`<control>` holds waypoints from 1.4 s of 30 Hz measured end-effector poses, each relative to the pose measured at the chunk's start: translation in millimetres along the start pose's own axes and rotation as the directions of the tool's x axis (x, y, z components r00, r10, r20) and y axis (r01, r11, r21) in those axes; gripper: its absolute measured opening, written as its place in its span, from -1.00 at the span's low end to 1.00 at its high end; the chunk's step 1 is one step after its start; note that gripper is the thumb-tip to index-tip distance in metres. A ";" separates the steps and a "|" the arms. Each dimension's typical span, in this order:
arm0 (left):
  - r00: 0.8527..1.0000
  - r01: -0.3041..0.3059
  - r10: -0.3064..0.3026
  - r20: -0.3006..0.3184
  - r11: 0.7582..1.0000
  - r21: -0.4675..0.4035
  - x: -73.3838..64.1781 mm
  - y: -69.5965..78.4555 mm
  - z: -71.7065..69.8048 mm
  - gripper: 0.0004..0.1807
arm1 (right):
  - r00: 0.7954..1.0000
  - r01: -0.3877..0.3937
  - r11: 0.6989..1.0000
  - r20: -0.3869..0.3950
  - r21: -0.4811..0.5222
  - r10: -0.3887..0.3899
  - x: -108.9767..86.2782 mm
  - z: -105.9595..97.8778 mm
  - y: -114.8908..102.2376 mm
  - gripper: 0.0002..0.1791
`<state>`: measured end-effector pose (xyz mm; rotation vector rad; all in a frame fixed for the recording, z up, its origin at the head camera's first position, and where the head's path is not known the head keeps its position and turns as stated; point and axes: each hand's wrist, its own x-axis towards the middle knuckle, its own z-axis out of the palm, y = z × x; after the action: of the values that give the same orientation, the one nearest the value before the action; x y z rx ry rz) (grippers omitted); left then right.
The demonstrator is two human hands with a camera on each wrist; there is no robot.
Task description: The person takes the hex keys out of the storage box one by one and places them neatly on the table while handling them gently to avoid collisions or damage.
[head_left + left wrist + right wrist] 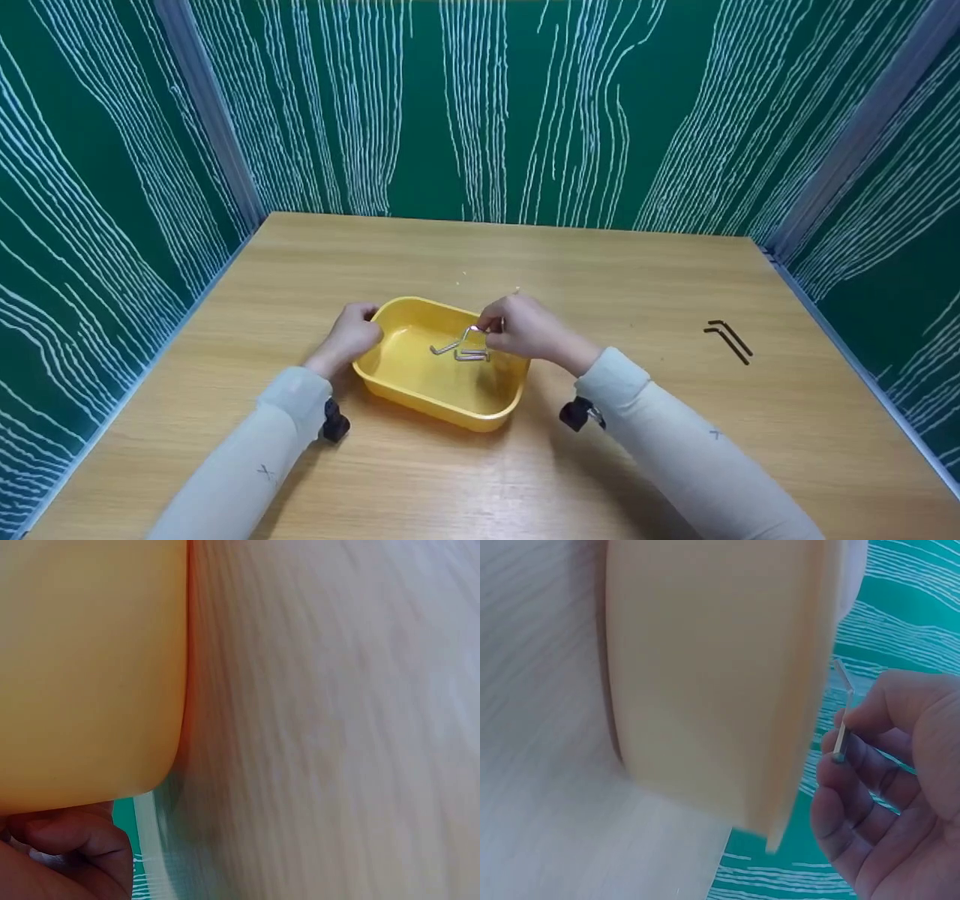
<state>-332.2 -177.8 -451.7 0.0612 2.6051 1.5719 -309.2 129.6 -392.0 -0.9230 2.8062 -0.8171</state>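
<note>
We see the right hand (525,326) pinching a bent silver rod (843,739) between thumb and fingers, the other fingers loosely curled beneath the pinch in the right wrist view. That grip is above the far right part of a yellow bin (397,367), inside its outline from the head view. Just below and slightly left of the pinch, we see a small cluster of bent silver pieces (471,355) lying close together on the bin floor. Farther left of the same grip, another silver length slants across the floor; we cannot tell whether it belongs to the held rod or lies separately. Across the bin from the pinch, the left hand (354,337) clamps the bin's left end, its fingers curled at the rim; the left wrist view shows only part of that hold, below the bin's smooth side. The bin sits on the wooden table (420,480) between both hands. Well apart to the right of the right grip, two black bent rods (731,346) lie side by side on the wood. Nearer us than each grip, a pale sleeve (675,427) covers the forearm, with a dark device at the wrist. Beyond both hands rises a green wall (420,150) with wavy white lines.
</note>
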 end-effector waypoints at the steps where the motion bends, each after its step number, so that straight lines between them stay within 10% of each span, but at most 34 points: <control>1: 1.000 0.007 -0.007 0.005 1.000 -0.004 -0.1 0.4 -0.4 -0.55 | 1.000 0.002 1.000 -0.006 -0.002 -0.002 -0.8 -1.6 1.6 -0.81; 42: 0.997 0.066 -0.065 0.037 0.997 -0.029 -2.9 3.0 -0.1 -0.54 | 0.987 -0.090 0.996 -0.137 0.002 0.090 -35.8 -33.8 54.3 -0.80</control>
<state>-329.3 -176.7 -448.9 0.0012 2.5290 1.5722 -316.5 202.5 -394.0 -0.7621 2.9416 -0.8948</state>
